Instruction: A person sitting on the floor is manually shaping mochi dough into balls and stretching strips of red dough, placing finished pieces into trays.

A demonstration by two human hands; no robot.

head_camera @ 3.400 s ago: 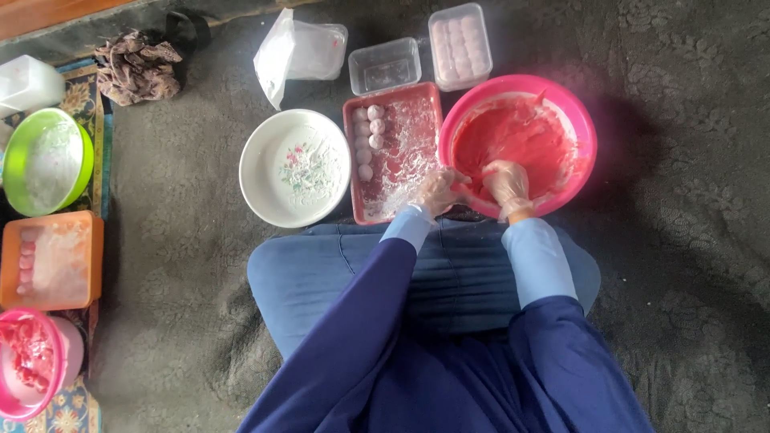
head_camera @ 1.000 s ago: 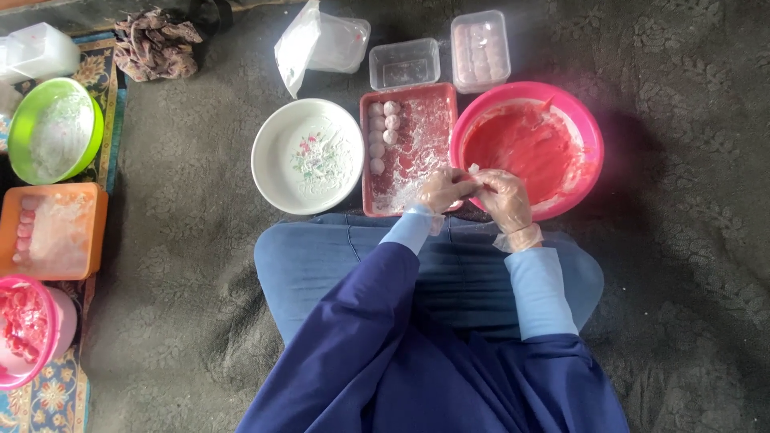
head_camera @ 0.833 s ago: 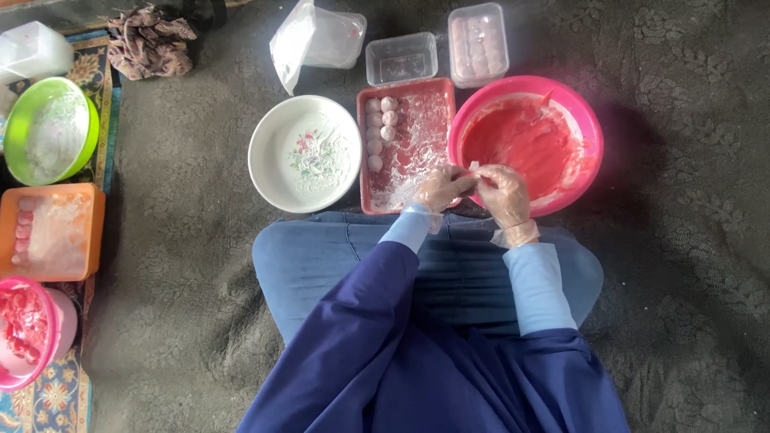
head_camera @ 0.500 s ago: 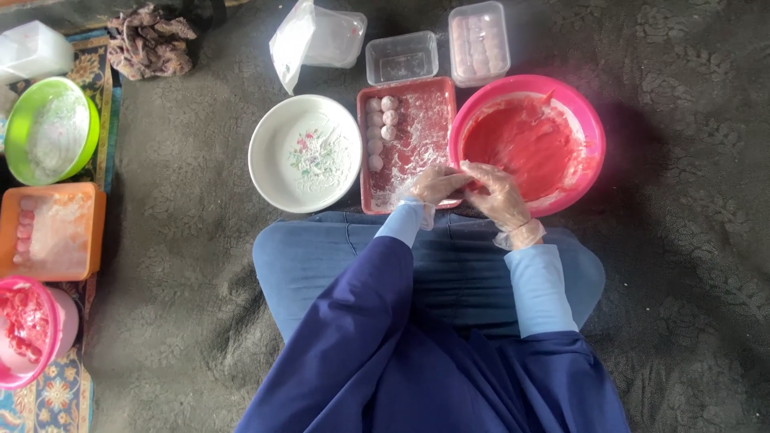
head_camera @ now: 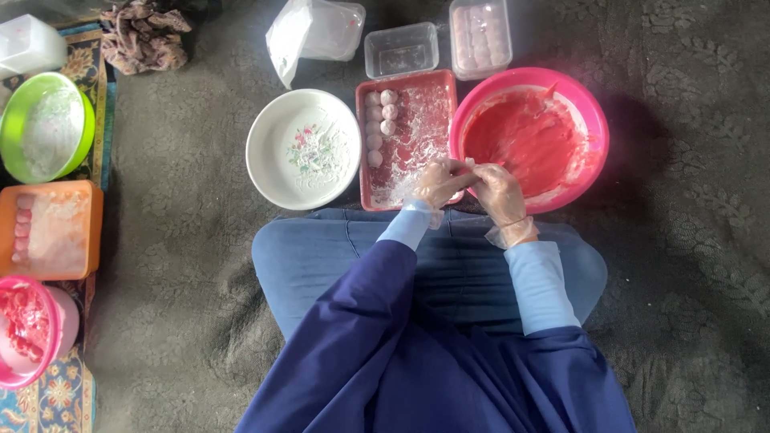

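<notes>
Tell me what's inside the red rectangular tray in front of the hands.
The red tray holds a dusting of white powder and about six small pale balls lined along its left side. The left hand covers its near right corner, so anything there is hidden.

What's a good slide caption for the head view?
Gloved left hand and right hand meet between floured red tray and pink bowl of red paste.

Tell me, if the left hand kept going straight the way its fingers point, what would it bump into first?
The left hand points sideways at the right hand; their gloved fingertips already seem to meet, so that comes first. Beyond lies the pink bowl of red mixture, though height is hard to judge.
</notes>
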